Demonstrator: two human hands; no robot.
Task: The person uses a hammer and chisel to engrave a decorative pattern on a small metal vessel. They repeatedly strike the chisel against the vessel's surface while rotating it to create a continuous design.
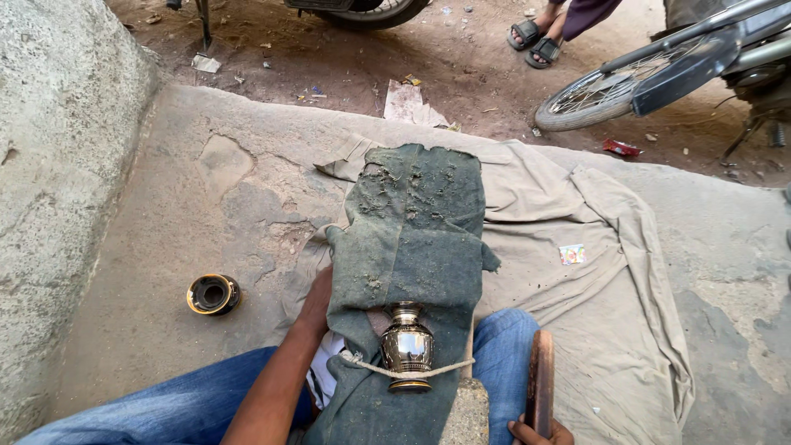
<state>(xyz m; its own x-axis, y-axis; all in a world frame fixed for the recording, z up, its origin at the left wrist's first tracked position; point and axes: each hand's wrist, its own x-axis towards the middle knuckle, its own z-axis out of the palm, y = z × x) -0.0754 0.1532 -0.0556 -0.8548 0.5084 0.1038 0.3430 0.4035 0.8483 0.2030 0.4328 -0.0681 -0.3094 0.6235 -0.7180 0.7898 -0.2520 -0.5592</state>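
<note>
Brass pot (pixel 407 346) lies roped on green cloth (pixel 416 239), already shiny; right hand (pixel 540 430) clasps a wooden stick (pixel 540 383); left hand (pixel 317 288) is under the cloth, its hold unclear.

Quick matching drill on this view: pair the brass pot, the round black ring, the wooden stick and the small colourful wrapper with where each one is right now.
Things:
1. brass pot
2. black ring
3. wooden stick
4. colourful wrapper

Places:
A. on the beige sheet
B. on the green cloth, under a cord
C. in the right hand
D. on the bare concrete

Pairs: 1-B, 2-D, 3-C, 4-A
</note>
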